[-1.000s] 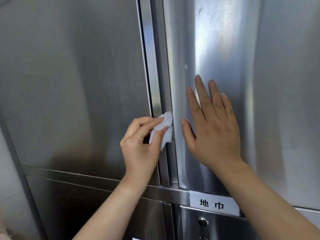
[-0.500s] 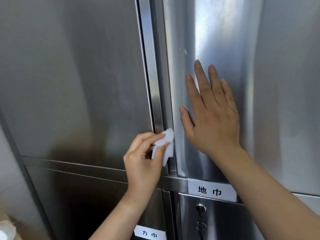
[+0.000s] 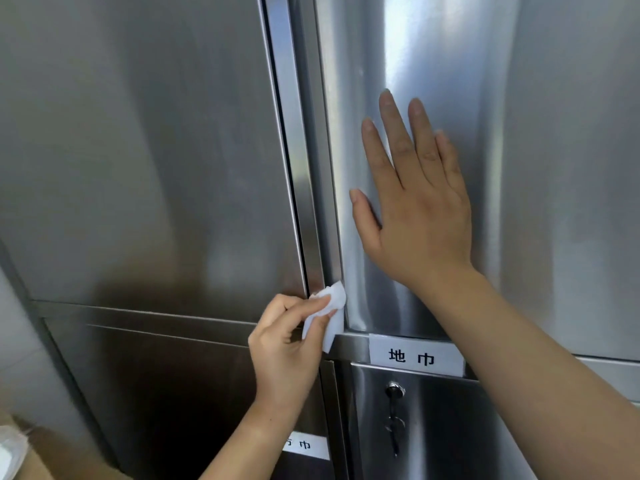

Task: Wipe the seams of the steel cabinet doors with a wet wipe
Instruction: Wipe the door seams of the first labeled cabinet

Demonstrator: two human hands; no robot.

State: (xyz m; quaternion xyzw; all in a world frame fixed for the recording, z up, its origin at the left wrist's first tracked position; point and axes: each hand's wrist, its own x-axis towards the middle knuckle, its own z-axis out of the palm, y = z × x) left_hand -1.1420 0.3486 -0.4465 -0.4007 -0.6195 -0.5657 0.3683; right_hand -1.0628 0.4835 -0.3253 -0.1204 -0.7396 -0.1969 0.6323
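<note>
Two tall steel cabinet doors fill the view, the left door [image 3: 138, 150] and the right door [image 3: 554, 168], with a vertical seam [image 3: 301, 174] between them. My left hand [image 3: 287, 348] pinches a folded white wet wipe [image 3: 327, 308] and presses it against the bottom end of that seam, just above the horizontal rail. My right hand [image 3: 415, 202] lies flat on the right door with straight fingers, a little right of the seam.
Below the rail [image 3: 173, 315] are lower doors: a white label with black characters [image 3: 415, 356], a key in a lock [image 3: 394, 393], and a second label [image 3: 304, 445] partly behind my left forearm. A white wall [image 3: 20, 341] and a brown surface [image 3: 52, 455] lie at the lower left.
My left hand has slid the wipe down the vertical seam, from mid-height to its bottom end. My right hand has stayed flat on the right door.
</note>
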